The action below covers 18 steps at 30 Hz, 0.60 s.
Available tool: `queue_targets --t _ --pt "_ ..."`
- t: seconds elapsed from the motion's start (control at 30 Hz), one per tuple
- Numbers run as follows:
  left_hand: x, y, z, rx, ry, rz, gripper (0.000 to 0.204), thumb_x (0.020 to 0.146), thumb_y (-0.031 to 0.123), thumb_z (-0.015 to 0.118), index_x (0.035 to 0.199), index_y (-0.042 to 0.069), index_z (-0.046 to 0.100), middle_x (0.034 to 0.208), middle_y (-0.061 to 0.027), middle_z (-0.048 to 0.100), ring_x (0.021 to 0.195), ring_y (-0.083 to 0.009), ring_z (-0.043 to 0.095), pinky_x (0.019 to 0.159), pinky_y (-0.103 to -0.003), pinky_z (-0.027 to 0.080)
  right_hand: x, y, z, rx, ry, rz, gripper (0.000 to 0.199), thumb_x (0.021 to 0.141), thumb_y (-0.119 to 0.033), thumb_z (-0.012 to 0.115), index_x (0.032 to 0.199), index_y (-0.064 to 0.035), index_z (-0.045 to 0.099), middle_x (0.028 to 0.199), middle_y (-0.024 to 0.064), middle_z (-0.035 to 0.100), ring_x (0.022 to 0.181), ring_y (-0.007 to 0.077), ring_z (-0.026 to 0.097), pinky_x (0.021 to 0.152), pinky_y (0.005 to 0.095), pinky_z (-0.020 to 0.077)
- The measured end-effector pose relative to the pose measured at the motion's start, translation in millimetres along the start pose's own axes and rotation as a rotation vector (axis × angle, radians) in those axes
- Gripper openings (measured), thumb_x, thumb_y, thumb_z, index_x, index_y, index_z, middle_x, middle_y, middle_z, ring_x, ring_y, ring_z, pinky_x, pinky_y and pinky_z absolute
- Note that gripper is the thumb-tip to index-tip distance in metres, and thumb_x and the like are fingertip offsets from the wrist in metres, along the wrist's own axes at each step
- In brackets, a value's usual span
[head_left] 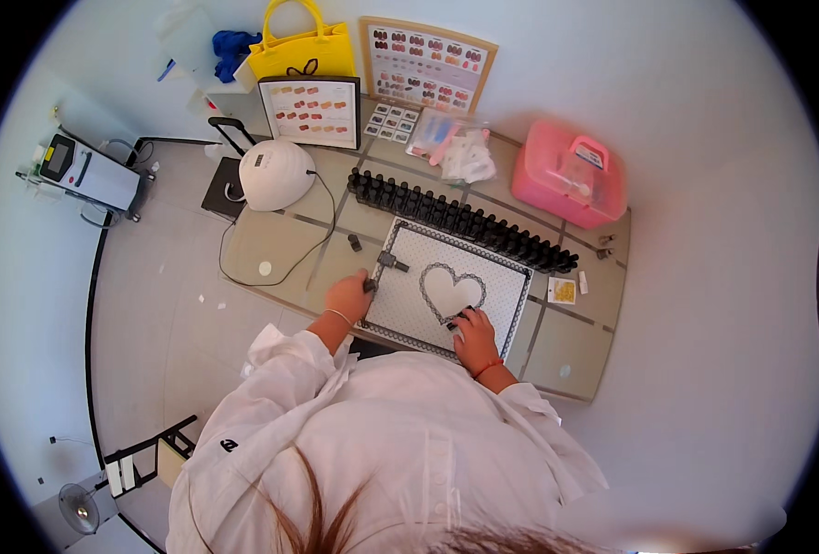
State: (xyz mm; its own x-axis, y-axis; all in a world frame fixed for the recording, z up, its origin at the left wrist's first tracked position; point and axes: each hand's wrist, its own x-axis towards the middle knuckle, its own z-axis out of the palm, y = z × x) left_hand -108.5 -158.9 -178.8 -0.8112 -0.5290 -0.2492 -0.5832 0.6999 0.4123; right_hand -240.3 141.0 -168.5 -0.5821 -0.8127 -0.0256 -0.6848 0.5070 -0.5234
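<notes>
Head view, looking down: at a tiled-pattern table point(568, 362), a person's left hand point(347, 297) is at the left edge of a white lace-bordered mat point(400, 309), fingers together on a small dark piece point(370, 286), perhaps a bottle cap. The right hand point(476, 340), at the near edge of the mat's heart outline point(424, 294), has its fingers bent around a small black object point(462, 315), partly hidden. A loose dark bottle point(392, 262) lies on the mat's far left, just far and right of the left fingers, nearer that hand; its long axis runs left to right, right end slightly nearer. Beyond stands a row of black bottles point(465, 219).
</notes>
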Motion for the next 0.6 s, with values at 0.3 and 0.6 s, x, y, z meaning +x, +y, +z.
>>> queue_targets --t 0.3,0.6 --pt "-11.9 -46.5 -69.6 -2.204 -0.538 -0.442 0.026 0.097 0.039 0.058 0.099 0.013 0.058 0.067 0.0019 0.047 0.061 -0.0115 0.042 0.055 -0.026 0.035 7.3 -10.1 16.6 0.05 0.039 0.05 0.032 0.072 -0.008 0.07 0.103 -0.0077 0.065 0.123 0.0184 0.058 0.12 0.0429 0.049 0.104 0.0499 0.0403" --pt "-23.8 -58.5 -86.9 -2.406 -0.718 -0.198 0.031 0.098 0.038 0.057 0.117 0.014 0.056 0.068 0.0023 0.05 0.06 -0.0102 0.04 0.054 -0.024 0.033 89.6 -38.8 39.9 0.041 -0.028 -0.137 0.036 0.074 -0.007 0.069 0.11 -0.0122 0.066 0.134 0.0205 0.051 0.124 0.0444 0.047 0.102 0.0504 0.0425"
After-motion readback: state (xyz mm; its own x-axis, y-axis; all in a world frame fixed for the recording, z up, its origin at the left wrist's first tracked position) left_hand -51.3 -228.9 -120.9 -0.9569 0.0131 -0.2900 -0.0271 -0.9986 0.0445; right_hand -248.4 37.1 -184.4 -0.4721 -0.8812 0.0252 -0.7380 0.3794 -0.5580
